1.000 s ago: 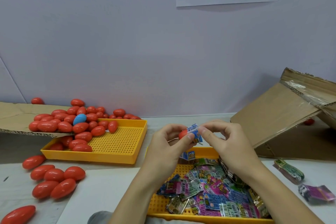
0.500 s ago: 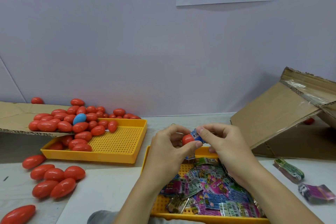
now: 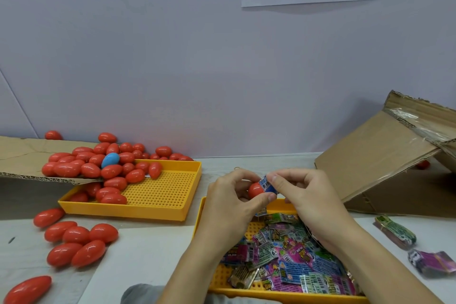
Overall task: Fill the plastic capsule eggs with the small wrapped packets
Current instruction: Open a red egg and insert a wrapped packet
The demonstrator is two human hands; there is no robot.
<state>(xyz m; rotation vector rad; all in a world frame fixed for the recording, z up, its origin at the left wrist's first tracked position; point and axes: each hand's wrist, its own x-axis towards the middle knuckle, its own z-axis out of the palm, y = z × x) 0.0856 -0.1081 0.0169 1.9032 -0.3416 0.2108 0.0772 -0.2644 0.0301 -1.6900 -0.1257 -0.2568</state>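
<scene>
Nearest you: tray (image 3: 217, 290) of packets (image 3: 291, 256), w/ red eggs (image 3: 76, 244) loose on table at left. Above tray, your left hand (image 3: 229, 205) grips a red egg half (image 3: 255, 190), thumb & fingers curled round it. Right hand (image 3: 306, 195) pinches a blue packet (image 3: 268, 184), its end at the half's mouth. Further back: 2nd tray (image 3: 172, 212) w/ more eggs, one blue egg (image 3: 110, 160); cardboard box (image 3: 385, 155) at right.

Bare tabletop (image 3: 148, 249) between the two yellow trays (image 3: 158, 212); red eggs (image 3: 76, 242) crowding the left.
</scene>
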